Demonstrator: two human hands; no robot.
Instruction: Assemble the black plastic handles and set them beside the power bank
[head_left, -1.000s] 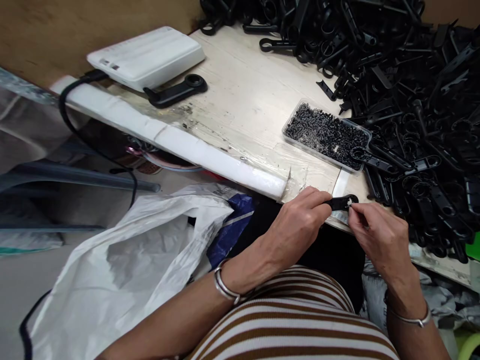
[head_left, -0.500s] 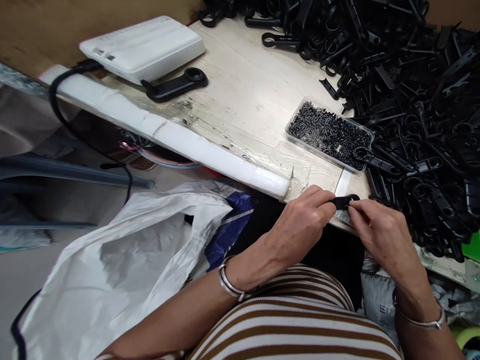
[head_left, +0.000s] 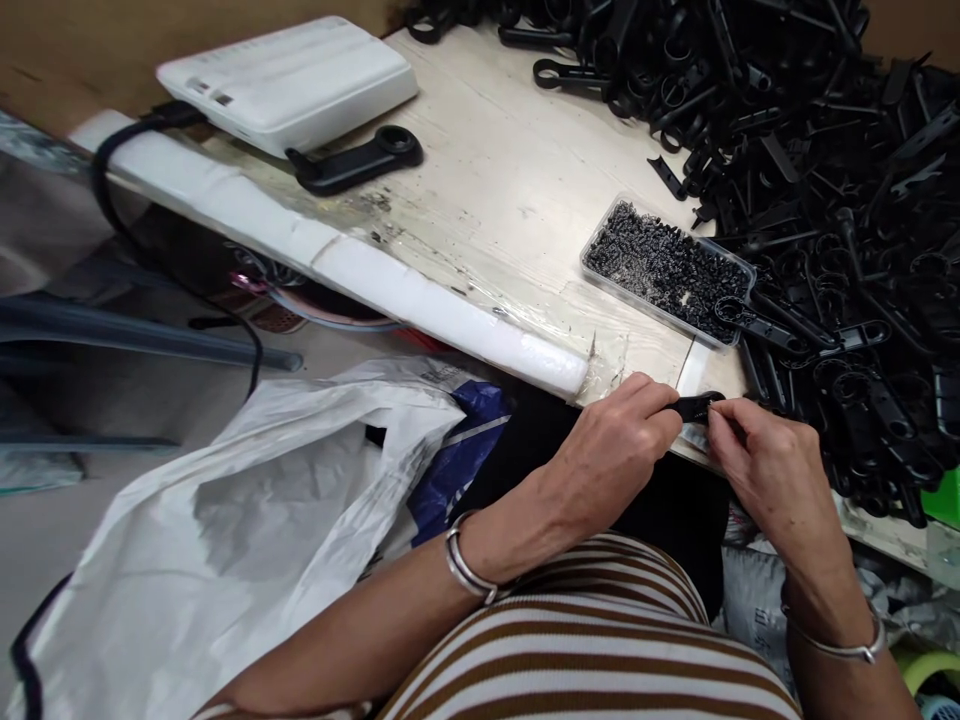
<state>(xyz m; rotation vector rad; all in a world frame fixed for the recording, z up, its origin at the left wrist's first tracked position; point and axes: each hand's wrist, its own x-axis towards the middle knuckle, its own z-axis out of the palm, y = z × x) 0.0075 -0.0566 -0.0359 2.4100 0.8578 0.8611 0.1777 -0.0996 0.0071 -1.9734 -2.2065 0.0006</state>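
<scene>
At the table's front edge, my left hand (head_left: 619, 435) is closed round one end of a black plastic arm-shaped part (head_left: 694, 407). Its other end sticks out towards my right hand (head_left: 772, 450), whose thumb and forefinger are pinched together at that end. Whatever sits between those right fingertips is too small to make out. Just beyond my hands lies a clear plastic tray (head_left: 637, 300) full of tiny dark pieces (head_left: 652, 255), too small to name surely. Several black parts of similar shape overlap the tray's right corner.
A large heap of black plastic parts (head_left: 825, 200) covers the table's right side and back. A white box-like device (head_left: 292, 85) with a black cable stands at left, beside a single black part (head_left: 360, 165). White foam (head_left: 450, 310) lines the edge; a white bag (head_left: 247, 540) hangs below.
The view has shifted slightly, so the table things sit a little further right. Both hands stay on the black part, with the right fingertips still at its end.
</scene>
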